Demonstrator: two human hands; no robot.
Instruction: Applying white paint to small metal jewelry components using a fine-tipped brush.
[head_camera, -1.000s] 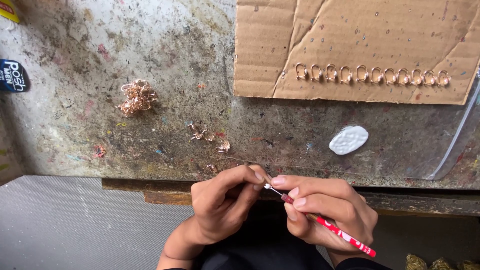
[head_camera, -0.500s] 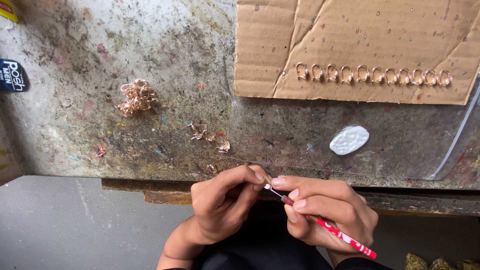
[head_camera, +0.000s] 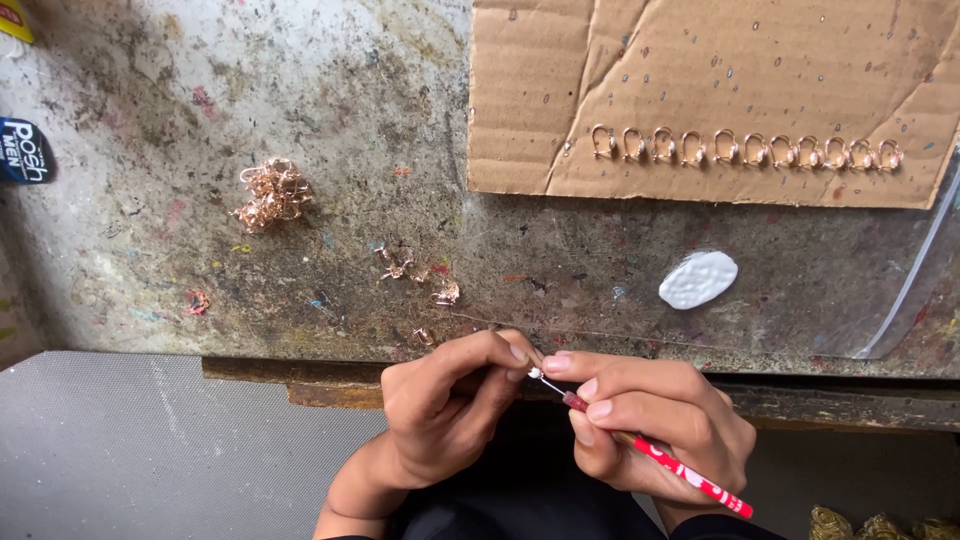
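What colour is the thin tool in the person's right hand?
Red with small white markings, tipped by a fine metal point; the tool shows clearly in the head view.

Dark blue label (head_camera: 22, 150) with white lettering at left edge, yellow package corner (head_camera: 14, 17) top left

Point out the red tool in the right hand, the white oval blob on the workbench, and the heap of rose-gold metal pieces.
red tool (head_camera: 680, 473), head view, on the middle of its red shaft.
white oval blob (head_camera: 698, 279), head view, on its centre.
heap of rose-gold metal pieces (head_camera: 270, 193), head view, on the middle of the heap.
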